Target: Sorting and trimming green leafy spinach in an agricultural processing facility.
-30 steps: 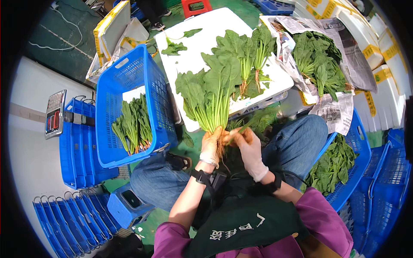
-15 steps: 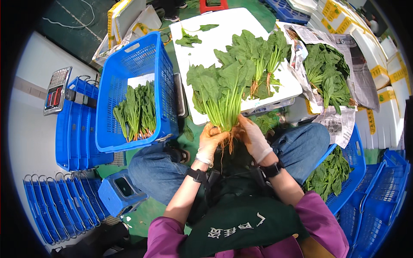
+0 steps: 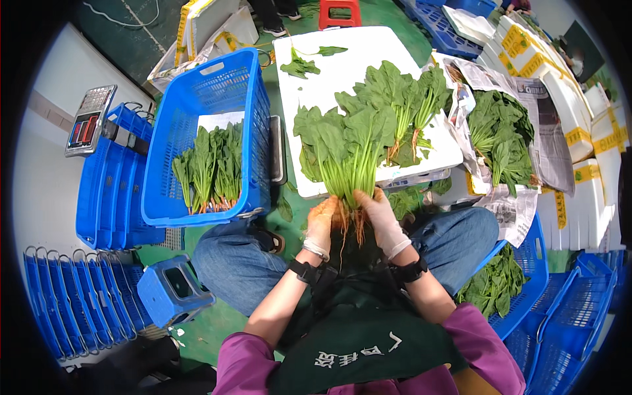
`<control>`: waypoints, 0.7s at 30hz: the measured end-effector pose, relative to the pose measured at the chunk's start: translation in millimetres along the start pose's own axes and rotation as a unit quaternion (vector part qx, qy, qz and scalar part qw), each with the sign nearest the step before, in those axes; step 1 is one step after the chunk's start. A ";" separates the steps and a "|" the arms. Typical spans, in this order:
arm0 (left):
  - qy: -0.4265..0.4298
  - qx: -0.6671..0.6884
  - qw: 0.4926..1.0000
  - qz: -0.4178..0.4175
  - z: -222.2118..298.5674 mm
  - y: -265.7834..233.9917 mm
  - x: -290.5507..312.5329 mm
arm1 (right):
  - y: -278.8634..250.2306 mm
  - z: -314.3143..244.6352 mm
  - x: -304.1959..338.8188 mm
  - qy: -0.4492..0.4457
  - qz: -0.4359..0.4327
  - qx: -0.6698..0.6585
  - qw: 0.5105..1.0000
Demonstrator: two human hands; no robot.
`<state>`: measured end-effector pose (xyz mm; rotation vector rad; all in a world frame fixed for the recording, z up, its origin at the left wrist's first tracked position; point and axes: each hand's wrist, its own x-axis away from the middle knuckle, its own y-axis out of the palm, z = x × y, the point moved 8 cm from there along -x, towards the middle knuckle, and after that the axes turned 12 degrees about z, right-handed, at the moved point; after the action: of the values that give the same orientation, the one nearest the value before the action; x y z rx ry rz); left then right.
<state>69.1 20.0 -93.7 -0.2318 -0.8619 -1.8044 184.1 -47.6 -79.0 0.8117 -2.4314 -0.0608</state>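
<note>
Gripping a bunch of leafy greens (image 3: 350, 148) near its root end, my left hand (image 3: 322, 220) and right hand (image 3: 382, 218) curled closed around it, I hold it across the near edge of the white table (image 3: 362, 49), right of a blue crate (image 3: 258, 131).

Left hand (image 3: 322, 222) and right hand (image 3: 380, 218), both in whitish gloves with brown-stained fingers, gripping leafy green bunch (image 3: 352, 148) at stem base
Thin roots (image 3: 359, 227) hanging down between hands, leaves pointing away over white slab (image 3: 345, 56)
More bunches (image 3: 382, 92) lying on slab, just beyond and right
Blue crate (image 3: 258, 99) at left, greens (image 3: 217, 161) inside
At right, leafy pile (image 3: 500, 131) on newspaper (image 3: 517, 214)
Red stool (image 3: 340, 5) beyond slab
</note>
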 end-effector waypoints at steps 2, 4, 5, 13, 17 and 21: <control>-0.067 0.010 0.998 0.011 -9.1 2.7 -1.4 | 4.3 2.1 -0.1 -0.122 0.009 0.105 0.987; -0.104 0.030 0.994 0.000 -12.6 6.9 0.5 | 2.9 2.1 -1.8 -0.163 0.012 0.145 0.976; -0.103 0.032 0.994 0.003 -14.3 -3.0 -2.1 | 6.6 1.3 -1.1 -0.125 0.004 0.111 0.986; 0.053 -0.058 0.996 0.042 -22.5 -15.9 -0.9 | 5.3 14.8 -1.3 -0.072 -0.030 0.028 0.997; 0.097 -0.154 0.983 0.007 -11.0 -15.5 -2.2 | 6.8 8.6 1.9 -0.049 -0.042 0.031 0.997; -0.115 -0.070 0.988 -0.078 4.1 1.1 6.7 | 9.3 -4.9 7.4 -0.037 -0.051 0.029 0.998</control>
<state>66.4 17.5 -86.7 -0.4816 -0.9345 -2.0156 176.9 -43.5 -69.2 0.9758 -2.4695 -0.0599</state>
